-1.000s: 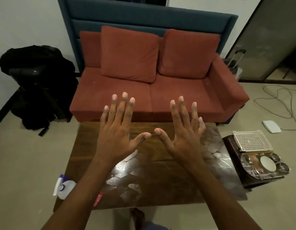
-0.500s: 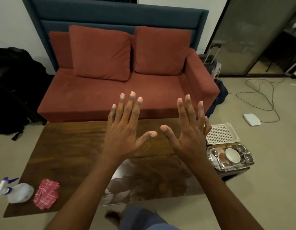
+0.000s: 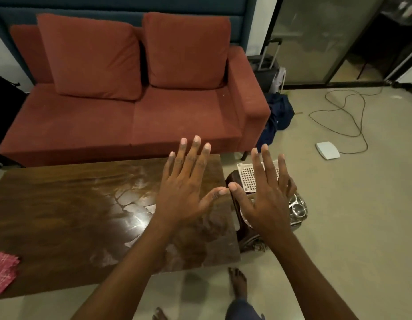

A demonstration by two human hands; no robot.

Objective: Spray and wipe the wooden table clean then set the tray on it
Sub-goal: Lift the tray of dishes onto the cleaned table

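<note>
Both hands were raised in front of the camera with their backs toward it. The left hand (image 3: 184, 192) was spread wide, fingers straight and apart, holding nothing, and it hung over the right end of the wooden surface (image 3: 62, 204). The right hand (image 3: 267, 204) was likewise splayed and empty, just beside the left, the two thumb tips almost meeting. It covered most of the steel tray (image 3: 298, 212), which sat off the wooden surface on a small dark stool (image 3: 246, 237) just past its right end (only the tray's right edge, with a couple of little steel bowls, showed beyond the fingers). A white perforated rack (image 3: 246, 179) lay on the far part of the same stool, partly behind the right hand. The wooden surface carried pale streaks and a bright glare near its middle. A red checked cloth (image 3: 3, 271) lay crumpled at its near left corner. Behind stood a red sofa (image 3: 131, 121) with two cushions. A cable (image 3: 345, 116) and a flat white device (image 3: 327, 150) lay on the floor (image 3: 350, 227) to the right.
</note>
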